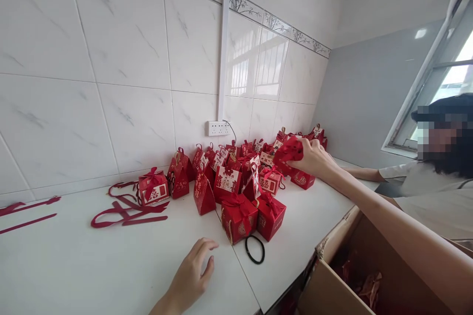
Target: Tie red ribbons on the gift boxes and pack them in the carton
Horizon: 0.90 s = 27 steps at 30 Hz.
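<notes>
My left hand [190, 273] hovers over or rests on the white table near its front, fingers loosely curled and apart from the thumb, holding nothing. My right hand [314, 157] reaches across to the far right of the boxes, fingers closed on a red gift box [288, 151] with ribbon; much of its shape is hidden by the bow and fingers. Two red cube-shaped gift boxes with bows, one in front [239, 219] and one beside it [271, 216], stand ahead of my left hand. A black hair tie [254, 249] lies just in front of them.
Several peaked red boxes [204, 192] crowd the tiled wall. Loose red ribbons [127, 214] lie to the left beside a small bowed box [153, 187]. An open cardboard carton [332, 275] stands front right, with red things inside. Another person [424, 192] sits at right.
</notes>
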Tool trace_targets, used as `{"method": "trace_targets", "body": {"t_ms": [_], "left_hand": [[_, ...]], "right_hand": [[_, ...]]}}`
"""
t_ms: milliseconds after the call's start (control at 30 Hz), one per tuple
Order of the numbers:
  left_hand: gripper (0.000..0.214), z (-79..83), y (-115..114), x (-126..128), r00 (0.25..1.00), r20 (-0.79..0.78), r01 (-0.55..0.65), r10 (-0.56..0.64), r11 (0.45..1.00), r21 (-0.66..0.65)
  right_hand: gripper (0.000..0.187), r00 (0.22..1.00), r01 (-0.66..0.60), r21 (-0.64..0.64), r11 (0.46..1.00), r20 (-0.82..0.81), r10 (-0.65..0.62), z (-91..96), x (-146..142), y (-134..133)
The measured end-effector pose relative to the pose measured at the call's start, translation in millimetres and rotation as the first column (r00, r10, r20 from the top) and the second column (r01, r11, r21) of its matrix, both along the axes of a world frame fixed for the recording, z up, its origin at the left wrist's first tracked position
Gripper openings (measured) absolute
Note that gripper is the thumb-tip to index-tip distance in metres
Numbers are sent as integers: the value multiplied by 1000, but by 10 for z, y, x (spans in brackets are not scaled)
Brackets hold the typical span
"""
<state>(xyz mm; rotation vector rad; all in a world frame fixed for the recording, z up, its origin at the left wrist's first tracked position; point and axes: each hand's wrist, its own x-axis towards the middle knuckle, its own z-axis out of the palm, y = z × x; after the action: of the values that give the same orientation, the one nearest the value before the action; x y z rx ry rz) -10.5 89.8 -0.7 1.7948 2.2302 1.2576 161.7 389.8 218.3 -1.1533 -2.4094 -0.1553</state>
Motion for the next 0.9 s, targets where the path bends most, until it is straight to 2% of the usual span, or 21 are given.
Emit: {"method": "trace_targets", "body": {"t_ms": [67,167,233,300,367,400,467,533,600,667,733,800,900], "left_hand": [[29,-5,-11,-14,999,25,-48,47,997,57],[43,20,-42,-114,997,29,-71,66,968,240],[54,59,-96,-235,994,48,-106,94,917,386],[62,100,-198,-379,978,138,-203,155,856,476],[62,127,-355,-516,947,249,-300,200,826,477],[60,133,-447,-574,934,291,-326,208,830,453],[57,132,-632,-665,913,365,-335,185,851,406],[56,123,-782,-733,879,459,-326,129,865,381],[48,116,-869,-795,833,546,-338,93,866,369],[40,113,-899,-860,796,596,-382,109,854,353],[38,112,-894,-916,770,624,-425,130,834,351],[41,106,-877,-950,749,653,-432,110,829,355],[46,88,-849,-955,739,673,-378,35,848,372]], "right_hand": [[79,987,-155,-9,988,-48,155,84,-138,-507],[78,929,-369,-69,927,-42,367,17,-428,-1243],[77,877,-481,-107,870,-48,478,-127,-669,-1633],[74,848,-530,-128,838,-63,526,-314,-945,-1924],[72,844,-537,-139,832,-90,529,-527,-1232,-2139],[72,842,-540,-151,828,-112,528,-643,-1369,-2228],[71,828,-559,-202,804,-183,530,-903,-1608,-2381],[66,789,-613,-300,731,-286,544,-1211,-1788,-2503],[54,700,-713,-384,586,-435,567,-1552,-1908,-2580],[45,546,-835,-333,439,-603,582,-1870,-1971,-2600],[45,421,-904,-258,341,-678,603,-2095,-1984,-2564],[44,379,-922,-232,312,-709,595,-2188,-1961,-2495],[36,372,-920,-252,301,-803,466,-2138,-1917,-2402]]}}
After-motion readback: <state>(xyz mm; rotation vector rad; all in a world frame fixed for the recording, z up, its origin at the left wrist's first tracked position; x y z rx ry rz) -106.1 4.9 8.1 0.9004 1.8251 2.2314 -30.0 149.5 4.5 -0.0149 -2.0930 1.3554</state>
